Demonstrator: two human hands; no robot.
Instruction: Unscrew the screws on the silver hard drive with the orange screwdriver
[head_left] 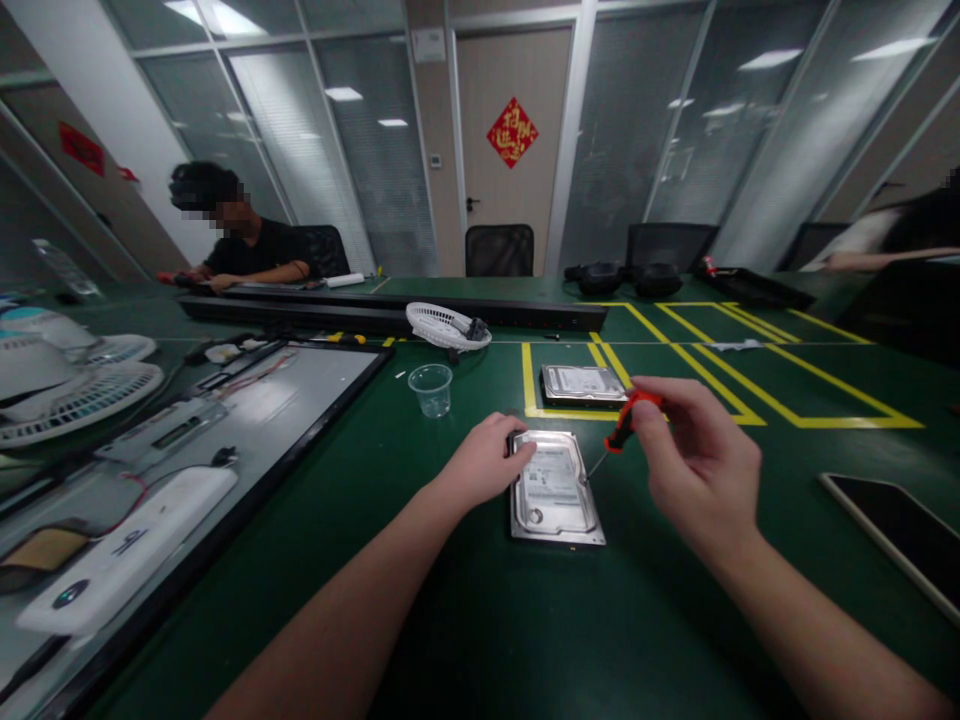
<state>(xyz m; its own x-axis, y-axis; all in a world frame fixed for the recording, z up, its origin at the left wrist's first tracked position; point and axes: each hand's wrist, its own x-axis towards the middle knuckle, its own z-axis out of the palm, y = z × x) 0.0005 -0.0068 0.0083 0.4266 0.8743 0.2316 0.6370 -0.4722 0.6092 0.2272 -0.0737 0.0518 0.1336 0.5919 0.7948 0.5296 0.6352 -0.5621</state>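
Note:
A silver hard drive (556, 490) lies flat on the green table in front of me. My left hand (487, 462) grips its upper left corner with curled fingers. My right hand (694, 460) is closed on a small red-and-black screwdriver (628, 420), whose thin tip touches the drive's right edge. A second hard drive (583, 384) rests farther back inside a yellow-taped rectangle.
A clear plastic cup (432, 389) and a white fan grille (448, 326) sit beyond the drive. A large dismantled panel (187, 450) with loose parts fills the left. A dark tablet (896, 535) lies at the right. One person sits at the far left, another's arm shows at the far right.

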